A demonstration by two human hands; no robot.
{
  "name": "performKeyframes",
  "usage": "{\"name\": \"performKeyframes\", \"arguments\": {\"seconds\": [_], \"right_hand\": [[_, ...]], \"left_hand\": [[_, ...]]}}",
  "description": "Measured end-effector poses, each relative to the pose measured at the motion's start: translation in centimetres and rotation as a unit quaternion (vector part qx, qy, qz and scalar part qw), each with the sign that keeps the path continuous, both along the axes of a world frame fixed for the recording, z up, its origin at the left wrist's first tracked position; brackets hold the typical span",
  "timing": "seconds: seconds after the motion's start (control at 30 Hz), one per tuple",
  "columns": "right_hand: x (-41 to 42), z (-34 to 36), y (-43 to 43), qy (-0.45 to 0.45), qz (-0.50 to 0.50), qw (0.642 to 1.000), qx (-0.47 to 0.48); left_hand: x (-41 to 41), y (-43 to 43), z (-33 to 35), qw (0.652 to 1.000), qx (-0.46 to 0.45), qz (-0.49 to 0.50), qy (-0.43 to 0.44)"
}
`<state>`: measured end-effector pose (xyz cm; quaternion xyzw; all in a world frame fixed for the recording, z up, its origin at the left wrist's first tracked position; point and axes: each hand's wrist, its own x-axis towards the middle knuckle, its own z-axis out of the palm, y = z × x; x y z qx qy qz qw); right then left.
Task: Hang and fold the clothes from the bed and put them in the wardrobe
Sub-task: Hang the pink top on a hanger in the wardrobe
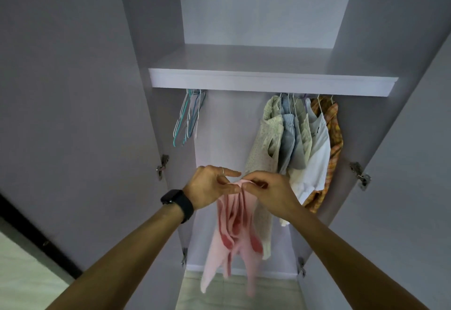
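Partly done: garments [297, 139] hang under the right end of the shelf [268, 80], spare hangers [188, 117] under its left. The left grip [210, 187] and the right grip [271, 192] pinch the pink garment [234, 231] by its top, not yet hung, below the shelf's middle.

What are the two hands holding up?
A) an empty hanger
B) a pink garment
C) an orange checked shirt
B: the left hand and the right hand both pinch the top of the pink garment, which hangs down below them.
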<state>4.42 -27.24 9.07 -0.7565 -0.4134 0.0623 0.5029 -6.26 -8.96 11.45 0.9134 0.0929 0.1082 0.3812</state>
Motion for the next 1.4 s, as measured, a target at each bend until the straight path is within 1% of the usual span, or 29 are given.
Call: {"name": "performKeyframes", "arguments": {"seconds": [0.1, 0.17, 0.23, 0.33, 0.5, 0.6, 0.7, 0.83, 0.9, 0.93, 1.0, 1.07, 1.23, 1.27, 1.33, 1.37, 1.4], "right_hand": [[0.1, 0.1, 0.7, 0.02, -0.016, 1.0, 0.001], [0.1, 0.1, 1.3, 0.024, -0.019, 1.0, -0.006], [0.0, 0.1, 2.0, 0.023, -0.003, 1.0, -0.007], [0.4, 0.5, 2.7, 0.024, 0.026, 0.999, -0.007], [2.2, 0.4, 3.5, 0.05, 0.054, 0.997, -0.007], [3.8, 0.2, 4.4, 0.014, 0.064, 0.998, -0.017], [5.7, 0.2, 5.7, -0.027, 0.072, 0.997, -0.029], [9.1, 0.7, 8.7, -0.082, 0.091, 0.988, -0.09], [10.6, 0.8, 10.8, -0.096, 0.089, 0.985, -0.114], [11.2, 1.0, 11.6, -0.1, 0.084, 0.984, -0.123], [12.4, 1.1, 14.0, -0.1, 0.08, 0.982, -0.139], [13.5, 1.1, 16.8, -0.092, 0.07, 0.981, -0.155], [15.2, -0.9, 24.2, -0.058, 0.014, 0.983, -0.171], [15.5, -1.2, 25.4, -0.05, -0.002, 0.983, -0.176], [15.7, -3.4, 28.4, -0.032, -0.037, 0.985, -0.166], [16.1, -3.7, 29.4, -0.02, -0.057, 0.986, -0.157], [16.4, -4.0, 30.1, -0.004, -0.077, 0.985, -0.155]], "left_hand": [[-0.5, 0.5, -0.2, 1.0, 0.013, 0.013, -0.007], [-0.8, 0.8, -0.2, 0.999, 0.026, 0.016, 0.013], [-0.9, 0.8, -0.1, 0.998, 0.047, 0.019, 0.029], [-1.1, 0.7, -0.1, 0.996, 0.082, 0.028, 0.02], [-1.4, 1.4, 0.5, 0.976, 0.194, 0.093, 0.019], [-1.1, 1.0, 1.1, 0.951, 0.282, 0.121, 0.037], [-0.6, 1.2, 2.0, 0.903, 0.398, 0.16, 0.028], [-0.6, 2.8, 4.0, 0.805, 0.557, 0.202, -0.024], [-1.0, 4.3, 4.5, 0.755, 0.617, 0.219, -0.037], [-1.1, 4.9, 5.0, 0.737, 0.639, 0.219, -0.036], [-1.3, 6.5, 5.2, 0.705, 0.672, 0.226, -0.017], [-1.4, 8.6, 5.0, 0.676, 0.696, 0.239, 0.027], [-2.6, 14.1, 3.6, 0.617, 0.736, 0.264, 0.091], [-2.8, 14.6, 3.6, 0.597, 0.746, 0.272, 0.112], [-3.3, 16.3, 1.7, 0.526, 0.788, 0.279, 0.158], [-3.2, 16.9, 1.5, 0.516, 0.787, 0.286, 0.178], [-3.0, 17.2, 1.7, 0.521, 0.78, 0.286, 0.194]]}}
